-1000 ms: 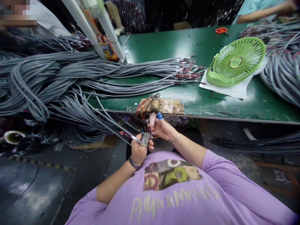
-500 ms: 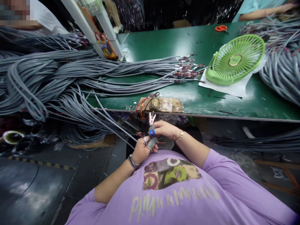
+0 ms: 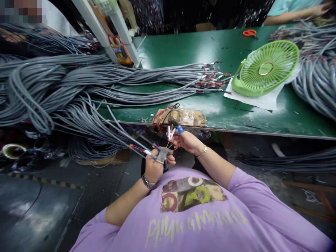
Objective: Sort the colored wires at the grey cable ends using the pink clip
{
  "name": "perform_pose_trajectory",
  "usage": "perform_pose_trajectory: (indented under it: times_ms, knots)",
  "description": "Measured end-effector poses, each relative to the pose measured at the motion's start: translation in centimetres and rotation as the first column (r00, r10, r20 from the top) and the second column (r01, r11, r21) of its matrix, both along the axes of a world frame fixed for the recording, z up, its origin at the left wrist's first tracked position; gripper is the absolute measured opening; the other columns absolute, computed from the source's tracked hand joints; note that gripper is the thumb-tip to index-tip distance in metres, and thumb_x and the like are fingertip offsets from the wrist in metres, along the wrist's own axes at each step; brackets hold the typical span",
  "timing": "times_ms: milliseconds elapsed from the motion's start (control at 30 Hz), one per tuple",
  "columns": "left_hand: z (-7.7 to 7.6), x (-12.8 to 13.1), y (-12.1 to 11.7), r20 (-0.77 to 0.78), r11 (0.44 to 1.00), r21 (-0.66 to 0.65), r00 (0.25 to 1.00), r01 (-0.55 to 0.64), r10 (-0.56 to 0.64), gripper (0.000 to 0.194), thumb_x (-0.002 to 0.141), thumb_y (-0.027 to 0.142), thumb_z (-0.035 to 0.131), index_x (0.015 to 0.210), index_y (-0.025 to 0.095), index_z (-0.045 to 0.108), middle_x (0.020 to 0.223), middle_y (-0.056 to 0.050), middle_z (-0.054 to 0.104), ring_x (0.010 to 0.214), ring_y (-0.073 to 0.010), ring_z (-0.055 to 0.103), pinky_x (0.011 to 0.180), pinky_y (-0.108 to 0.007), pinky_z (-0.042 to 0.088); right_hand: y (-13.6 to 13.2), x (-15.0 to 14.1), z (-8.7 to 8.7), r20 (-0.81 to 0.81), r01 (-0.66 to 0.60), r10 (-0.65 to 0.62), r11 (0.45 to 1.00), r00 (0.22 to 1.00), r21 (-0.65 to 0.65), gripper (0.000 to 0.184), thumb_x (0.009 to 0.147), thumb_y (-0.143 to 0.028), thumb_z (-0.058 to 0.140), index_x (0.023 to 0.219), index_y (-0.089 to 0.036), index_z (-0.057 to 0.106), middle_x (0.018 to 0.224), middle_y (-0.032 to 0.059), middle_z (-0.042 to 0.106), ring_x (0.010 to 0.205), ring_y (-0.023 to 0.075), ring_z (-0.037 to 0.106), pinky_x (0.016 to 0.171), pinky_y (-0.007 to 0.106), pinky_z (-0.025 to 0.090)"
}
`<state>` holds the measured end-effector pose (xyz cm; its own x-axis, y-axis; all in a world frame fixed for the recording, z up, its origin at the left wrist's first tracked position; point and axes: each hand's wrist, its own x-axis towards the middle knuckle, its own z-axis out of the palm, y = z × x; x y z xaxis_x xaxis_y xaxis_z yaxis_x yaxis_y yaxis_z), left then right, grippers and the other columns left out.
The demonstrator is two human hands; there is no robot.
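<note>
My left hand point(image 3: 154, 167) is closed around the end of a grey cable point(image 3: 151, 154) with a white band. Grey tape wraps its thumb, which presses over the cable end. Thin coloured wires point(image 3: 168, 144) fan out from there toward my right hand point(image 3: 189, 142). That hand's fingers are half curled beside the wire tips, and its thumb, with a blue cover on the tip, is raised apart from them. A pink clip point(image 3: 170, 133) stands just by those fingers, below a worn wooden block point(image 3: 190, 118) at the table's edge.
Bundles of grey cable point(image 3: 78, 78) cover the left of the green table point(image 3: 183, 47). A green fan point(image 3: 265, 68) stands on white paper at right, with orange-handled scissors point(image 3: 249, 33) behind. A co-worker's arm point(image 3: 291, 15) shows at far right. A white post point(image 3: 123, 31) rises at left.
My right hand has moved off the left thumb, slightly right and up, and its thumb has lifted. My left hand has turned, and the cable with its fanned wires now shows.
</note>
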<state>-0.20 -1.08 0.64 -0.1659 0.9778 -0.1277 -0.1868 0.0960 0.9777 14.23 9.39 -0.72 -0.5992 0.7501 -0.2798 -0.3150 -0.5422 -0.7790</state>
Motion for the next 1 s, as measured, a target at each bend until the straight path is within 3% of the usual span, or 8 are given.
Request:
perform_pose_trajectory:
  times_ms: [133, 200, 333, 400, 633, 733, 833, 1000]
  knots:
    - [-0.2, 0.5, 0.9, -0.007, 0.996, 0.035, 0.996, -0.087, 0.087, 0.029, 0.078, 0.043, 0.067, 0.082, 0.014, 0.065, 0.062, -0.002, 0.070, 0.050, -0.0142, 0.067, 0.052, -0.026, 0.058, -0.4, -1.4, 0.7, 0.102, 0.253, -0.298, 0.915, 0.949, 0.315, 0.053, 0.070, -0.069, 0.062, 0.068, -0.016, 0.061, 0.062, -0.0002, 0.057, 0.053, 0.0076, 0.042, 0.051, 0.021, 0.035]
    - [-0.3, 0.6, 1.2, -0.015, 0.995, 0.019, 0.995, -0.096, 0.096, 0.031, 0.077, 0.045, 0.067, 0.081, 0.014, 0.065, 0.061, -0.002, 0.070, 0.049, -0.0141, 0.066, 0.051, -0.025, 0.057, -0.6, -1.9, 0.7, 0.119, 0.296, -0.354, 0.890, 0.927, 0.347, 0.056, 0.067, -0.072, 0.060, 0.063, -0.016, 0.058, 0.059, -0.0010, 0.055, 0.052, 0.0079, 0.041, 0.051, 0.021, 0.034]
    - [-0.4, 0.6, 1.4, -0.036, 0.997, -0.011, 0.996, -0.082, 0.081, 0.033, 0.077, 0.048, 0.066, 0.079, 0.014, 0.065, 0.060, -0.002, 0.070, 0.049, -0.0145, 0.066, 0.050, -0.025, 0.056, -0.4, -2.5, 0.7, -0.001, 0.214, -0.215, 0.974, 0.977, 0.073, 0.057, 0.069, -0.072, 0.060, 0.073, -0.015, 0.062, 0.061, -0.0004, 0.056, 0.054, 0.0088, 0.043, 0.051, 0.022, 0.037]
    - [-0.4, 0.6, 1.4, -0.044, 0.997, -0.015, 0.996, -0.082, 0.081, 0.033, 0.077, 0.047, 0.066, 0.078, 0.014, 0.064, 0.061, -0.002, 0.070, 0.049, -0.0146, 0.066, 0.049, -0.024, 0.055, -0.3, -2.8, 0.7, -0.081, 0.207, -0.209, 0.977, 0.974, -0.044, 0.054, 0.070, -0.067, 0.064, 0.078, -0.014, 0.064, 0.061, -0.0003, 0.056, 0.054, 0.0086, 0.044, 0.050, 0.022, 0.037]
    - [-0.7, 0.5, 1.2, -0.072, 0.998, -0.043, 0.997, -0.034, 0.031, 0.033, 0.080, 0.047, 0.064, 0.079, 0.014, 0.064, 0.060, -0.002, 0.070, 0.047, -0.0143, 0.066, 0.047, -0.023, 0.053, -0.2, -3.5, 0.6, -0.151, 0.285, -0.302, 0.950, 0.941, -0.127, 0.048, 0.071, -0.061, 0.069, 0.075, -0.013, 0.066, 0.057, -0.0015, 0.055, 0.051, 0.0074, 0.042, 0.050, 0.020, 0.039]
    - [-0.8, 0.4, 1.0, -0.079, 0.999, -0.036, 0.996, -0.039, 0.036, 0.032, 0.080, 0.046, 0.064, 0.078, 0.014, 0.064, 0.061, -0.003, 0.070, 0.048, -0.0145, 0.066, 0.048, -0.023, 0.054, -0.2, -3.0, 0.4, -0.156, 0.211, -0.235, 0.965, 0.959, -0.156, 0.053, 0.073, -0.066, 0.063, 0.080, -0.013, 0.066, 0.062, 0.0005, 0.058, 0.053, 0.0085, 0.047, 0.049, 0.020, 0.041]
    - [-0.6, 0.2, 0.6, -0.084, 0.999, -0.020, 0.996, -0.033, 0.032, 0.032, 0.081, 0.046, 0.063, 0.078, 0.015, 0.063, 0.061, -0.002, 0.070, 0.049, -0.0142, 0.066, 0.048, -0.023, 0.054, -0.2, -1.8, 0.1, -0.126, 0.053, -0.076, 0.983, 0.989, -0.175, 0.059, 0.074, -0.072, 0.056, 0.080, -0.014, 0.065, 0.066, 0.0025, 0.061, 0.055, 0.0095, 0.052, 0.050, 0.020, 0.045]
    - [0.0, 0.0, -0.1, -0.182, 0.998, -0.049, 0.982, 0.049, -0.057, 0.038, 0.080, 0.052, 0.062, 0.074, 0.014, 0.062, 0.059, -0.004, 0.069, 0.046, -0.0148, 0.065, 0.047, -0.024, 0.054, -0.2, 0.7, -0.1, 0.008, -0.281, 0.281, 0.960, 0.960, 0.018, 0.059, 0.062, -0.069, 0.069, 0.076, -0.012, 0.065, 0.061, 0.0010, 0.059, 0.053, 0.0099, 0.053, 0.054, 0.024, 0.048]
